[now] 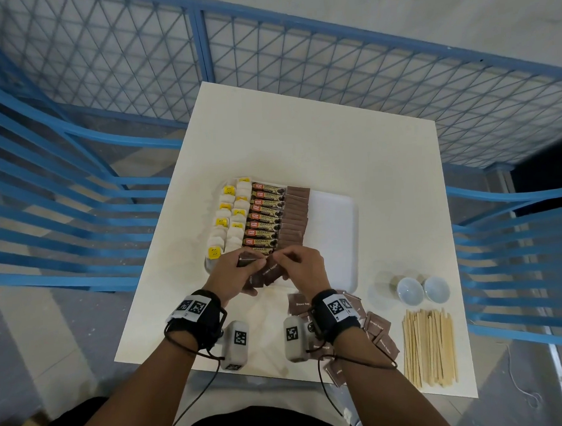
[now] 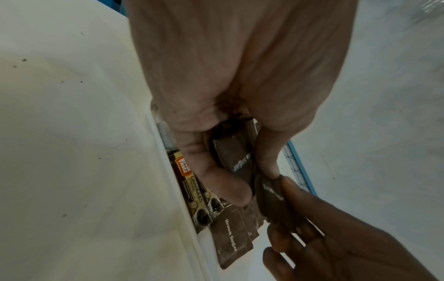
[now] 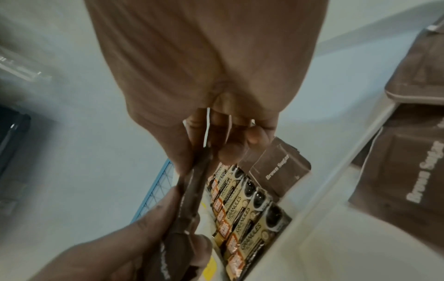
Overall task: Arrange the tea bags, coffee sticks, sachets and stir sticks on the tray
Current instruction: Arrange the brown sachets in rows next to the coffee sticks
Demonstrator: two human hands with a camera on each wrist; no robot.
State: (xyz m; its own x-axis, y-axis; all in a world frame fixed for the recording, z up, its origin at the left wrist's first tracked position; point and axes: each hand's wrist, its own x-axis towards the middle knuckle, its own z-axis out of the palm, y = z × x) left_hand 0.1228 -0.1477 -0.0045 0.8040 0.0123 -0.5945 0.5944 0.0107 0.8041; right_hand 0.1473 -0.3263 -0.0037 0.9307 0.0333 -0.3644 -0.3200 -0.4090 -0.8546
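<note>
L hand (image 1: 232, 274) grips sachet stack (image 1: 259, 276) – R hand (image 1: 303, 267) pinches one sachet (image 1: 271, 267), long axis toward tray (image 1: 338, 223).

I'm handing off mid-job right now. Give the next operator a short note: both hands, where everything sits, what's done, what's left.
Left hand: holds a small stack of brown sugar sachets over the tray's near edge.
Right hand: pinches one sachet from that stack.
Tray: tea bags on the left, coffee sticks next, then a sachet row; the right part is bare.
Done: tea bags and coffee sticks placed; the sachet row reaches nearly to the near edge.
Left: the held sachets, the loose sachets on the table by the right wrist, and the stir sticks, still off the tray at the table's near right.
</note>
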